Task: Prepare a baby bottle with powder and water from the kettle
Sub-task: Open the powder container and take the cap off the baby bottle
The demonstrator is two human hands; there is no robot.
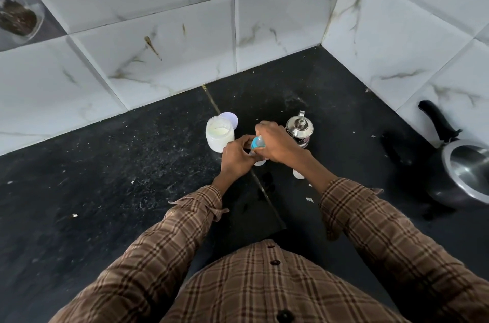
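Note:
A baby bottle (259, 162) stands on the black counter (105, 190), mostly hidden by my hands. My left hand (236, 156) grips its body. My right hand (277, 144) is closed on the blue collar with the clear teat (258, 143) at the bottle's top. An open white jar of powder (219, 137) stands just left of my hands, its round lid (229, 119) lying behind it. A small steel kettle (299, 128) stands just right of my right hand.
A small white cap or cup (298, 174) sits under my right wrist. A pressure cooker with a black handle (460, 164) lies at the right edge. White marble tiled walls (185, 31) close the corner behind. A glass jar (19, 17) sits on a shelf at upper left.

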